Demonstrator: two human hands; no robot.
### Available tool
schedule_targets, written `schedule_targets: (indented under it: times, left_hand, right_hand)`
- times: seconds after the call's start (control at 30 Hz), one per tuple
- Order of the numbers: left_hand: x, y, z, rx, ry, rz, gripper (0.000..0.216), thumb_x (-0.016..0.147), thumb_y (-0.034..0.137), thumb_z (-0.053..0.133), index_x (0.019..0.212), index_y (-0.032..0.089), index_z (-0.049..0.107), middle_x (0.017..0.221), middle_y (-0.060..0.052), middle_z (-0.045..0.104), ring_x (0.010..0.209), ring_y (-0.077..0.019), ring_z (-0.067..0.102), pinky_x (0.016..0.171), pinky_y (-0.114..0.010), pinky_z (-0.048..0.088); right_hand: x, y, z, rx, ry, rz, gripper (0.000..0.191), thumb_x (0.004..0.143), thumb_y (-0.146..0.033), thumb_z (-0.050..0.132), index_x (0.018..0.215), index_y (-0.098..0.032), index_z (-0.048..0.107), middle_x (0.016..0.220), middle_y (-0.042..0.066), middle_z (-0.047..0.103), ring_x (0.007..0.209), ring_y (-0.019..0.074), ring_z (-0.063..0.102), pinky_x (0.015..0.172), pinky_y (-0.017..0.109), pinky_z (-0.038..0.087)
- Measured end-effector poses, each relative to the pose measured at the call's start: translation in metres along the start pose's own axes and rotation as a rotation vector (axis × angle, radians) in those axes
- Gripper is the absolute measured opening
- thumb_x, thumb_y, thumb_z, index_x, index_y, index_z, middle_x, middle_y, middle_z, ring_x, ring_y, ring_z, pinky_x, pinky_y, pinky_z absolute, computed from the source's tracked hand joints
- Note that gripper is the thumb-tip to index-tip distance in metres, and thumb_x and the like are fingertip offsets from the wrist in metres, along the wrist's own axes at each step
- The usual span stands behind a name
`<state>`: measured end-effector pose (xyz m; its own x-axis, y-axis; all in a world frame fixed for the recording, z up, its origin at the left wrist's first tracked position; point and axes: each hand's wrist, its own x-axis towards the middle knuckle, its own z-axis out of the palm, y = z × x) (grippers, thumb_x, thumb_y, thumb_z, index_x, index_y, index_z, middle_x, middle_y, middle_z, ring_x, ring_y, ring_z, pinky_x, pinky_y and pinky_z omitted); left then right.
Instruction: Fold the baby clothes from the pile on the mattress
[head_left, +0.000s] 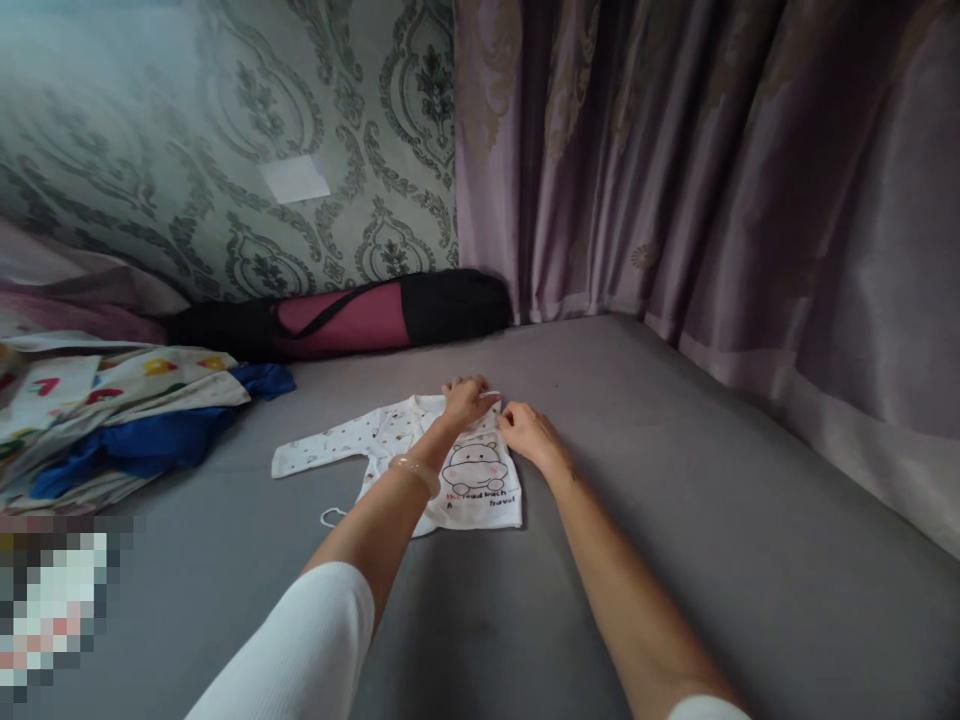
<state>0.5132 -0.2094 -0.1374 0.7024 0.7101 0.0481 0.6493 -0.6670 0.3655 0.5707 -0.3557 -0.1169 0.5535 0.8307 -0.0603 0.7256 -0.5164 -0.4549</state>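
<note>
A small white baby shirt (480, 509) lies flat on the grey sheet, with a cartoon animal face and lettering on its front. Its left sleeve stretches out to the side, while no sleeve sticks out on the right. A thin white tie loop shows at the lower left edge. My left hand (466, 402) rests on the upper part by the shoulder, its fingers apart and its thumb toward the right. At the shirt's upper right edge, my right hand (526, 432) has its fingertips closed on the fabric. A pale bangle (416, 473) circles my left wrist.
A long black and maroon bag (345, 318) lies along the patterned wall. Piled at the left are printed and blue cloths (157, 440). Purple curtains (600, 160) hang down the right side to the edge of the grey sheet (697, 480). The lower left corner is pixelated.
</note>
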Motion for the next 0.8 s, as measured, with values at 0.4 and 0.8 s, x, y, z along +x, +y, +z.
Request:
schedule_targets:
  times: [0.4, 0.8]
  left_hand:
    - [-0.073, -0.081, -0.044, -0.057, 0.094, -0.468, 0.033, 0.088, 0.047, 0.050, 0.102, 0.022, 0.068, 0.110, -0.008, 0.071, 0.117, -0.0331, 0.050, 0.094, -0.042, 0.035]
    - [-0.081, -0.094, -0.026, -0.122, 0.116, -0.452, 0.025, 0.082, 0.044, 0.060, 0.095, 0.023, 0.065, 0.111, -0.007, 0.069, 0.115, -0.0306, 0.052, 0.092, -0.039, 0.037]
  right_hand:
    - [0.020, 0.005, 0.043, -0.097, 0.127, -0.279, 0.045, 0.099, -0.019, 0.030, 0.142, -0.014, 0.045, 0.152, 0.009, 0.041, 0.140, 0.0213, 0.033, 0.112, 0.038, 0.027]
    - [0.022, 0.008, 0.052, -0.231, 0.086, -0.234, 0.051, 0.099, -0.023, 0.026, 0.147, -0.010, 0.036, 0.156, 0.011, 0.033, 0.140, 0.0225, 0.032, 0.114, 0.039, 0.024]
